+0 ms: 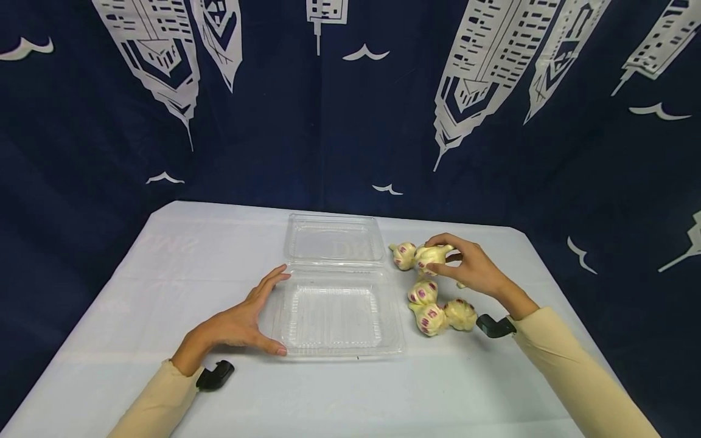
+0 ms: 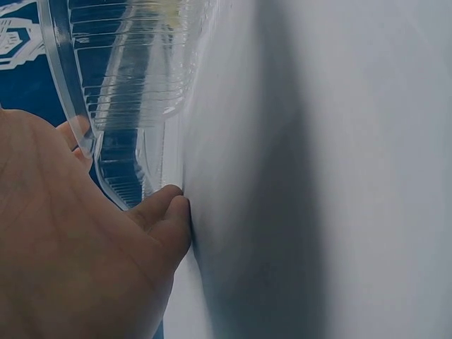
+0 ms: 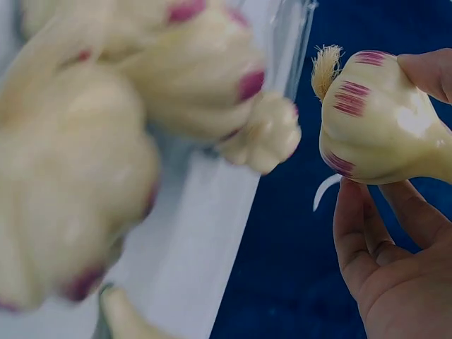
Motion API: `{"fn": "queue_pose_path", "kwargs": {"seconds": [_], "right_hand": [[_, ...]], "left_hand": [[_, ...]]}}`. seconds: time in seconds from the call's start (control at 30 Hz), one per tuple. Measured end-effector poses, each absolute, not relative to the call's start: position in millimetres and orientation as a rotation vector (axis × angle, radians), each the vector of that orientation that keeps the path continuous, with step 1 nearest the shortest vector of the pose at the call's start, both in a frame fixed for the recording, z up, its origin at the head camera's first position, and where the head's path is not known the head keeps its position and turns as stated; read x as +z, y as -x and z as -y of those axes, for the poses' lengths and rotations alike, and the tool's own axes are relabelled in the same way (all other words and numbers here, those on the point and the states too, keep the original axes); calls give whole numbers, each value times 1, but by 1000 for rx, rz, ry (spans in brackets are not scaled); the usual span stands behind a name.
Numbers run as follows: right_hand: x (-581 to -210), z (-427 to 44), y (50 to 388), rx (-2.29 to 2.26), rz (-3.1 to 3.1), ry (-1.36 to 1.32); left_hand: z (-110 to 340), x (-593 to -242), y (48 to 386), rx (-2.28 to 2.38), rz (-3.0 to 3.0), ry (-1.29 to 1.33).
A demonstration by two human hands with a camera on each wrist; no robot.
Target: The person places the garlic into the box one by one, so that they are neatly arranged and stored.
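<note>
A clear plastic clamshell container [image 1: 398,328] lies opened on the white table, its lid [image 1: 335,240] folded back. My left hand [image 1: 235,322] is at the container's left side, thumb by the near corner and fingers by the far one. In the left wrist view, the fingers of the left hand [image 2: 85,233] are beside the container's ribbed wall [image 2: 141,78]. Between thumb and fingertips, my right hand [image 1: 476,267] pinches a garlic bulb [image 1: 429,258]. The right wrist view shows that garlic bulb's purple streaks and root tuft [image 3: 327,70].
Right of the container lie several more garlic bulbs: one [image 1: 404,255] beside the held bulb, others [image 1: 423,292] clustered nearer me. A dark blue curtain [image 1: 306,134] with white building prints hangs behind the table [image 1: 213,267]. Each wrist wears a small black device [image 1: 216,376].
</note>
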State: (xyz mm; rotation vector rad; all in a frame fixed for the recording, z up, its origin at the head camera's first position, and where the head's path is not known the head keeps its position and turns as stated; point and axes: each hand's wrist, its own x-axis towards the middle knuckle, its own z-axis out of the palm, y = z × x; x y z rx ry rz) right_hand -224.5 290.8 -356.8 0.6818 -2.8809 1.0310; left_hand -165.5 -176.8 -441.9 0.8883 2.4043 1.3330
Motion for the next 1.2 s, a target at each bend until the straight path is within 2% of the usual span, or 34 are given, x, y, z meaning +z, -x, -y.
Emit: {"fn": "queue_pose_path", "kwargs": {"seconds": [0.4, 0.73, 1.2], "right_hand": [[-348, -240, 229, 1185, 2858, -831], [-359, -188, 231, 1249, 2864, -1062], [-371, -125, 234, 1246, 2886, -1221]], "left_hand": [[177, -441, 165, 1309, -2411, -870], [175, -439, 164, 1298, -2419, -848], [176, -440, 165, 1291, -2410, -843]]}}
